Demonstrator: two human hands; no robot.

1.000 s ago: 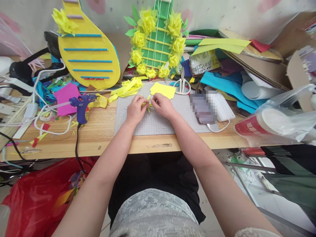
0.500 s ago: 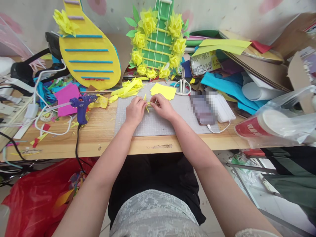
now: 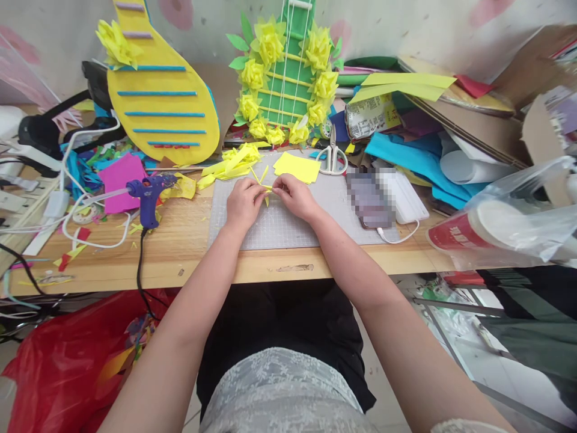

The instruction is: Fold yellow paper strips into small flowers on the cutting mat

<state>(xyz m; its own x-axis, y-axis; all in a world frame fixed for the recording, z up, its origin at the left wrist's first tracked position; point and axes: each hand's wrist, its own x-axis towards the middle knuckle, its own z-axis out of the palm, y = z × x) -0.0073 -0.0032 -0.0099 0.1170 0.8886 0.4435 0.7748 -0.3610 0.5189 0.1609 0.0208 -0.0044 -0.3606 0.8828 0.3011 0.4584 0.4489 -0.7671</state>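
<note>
Above the grey cutting mat point(image 3: 288, 228), my left hand point(image 3: 244, 201) and my right hand point(image 3: 294, 195) pinch a small piece of yellow paper point(image 3: 267, 187) between them. Pointed ends of the paper stick out above and below the fingers. Just behind my right hand lies a stack of yellow paper squares point(image 3: 295, 167). Yellow paper petals and strips point(image 3: 234, 162) are heaped behind my left hand. White-handled scissors point(image 3: 332, 157) rest at the mat's back edge.
A purple glue gun point(image 3: 148, 198) stands left, its cord hanging over the table edge. At the back are a yellow instrument-shaped cutout point(image 3: 162, 108) and a green one with yellow flowers point(image 3: 286, 78). A phone point(image 3: 369, 198), power bank point(image 3: 403, 195) and bagged cup point(image 3: 464, 231) sit right.
My left hand has shifted slightly left, and more of the yellow paper's pointed ends shows above its fingers. My right hand has stayed nearly in place.
</note>
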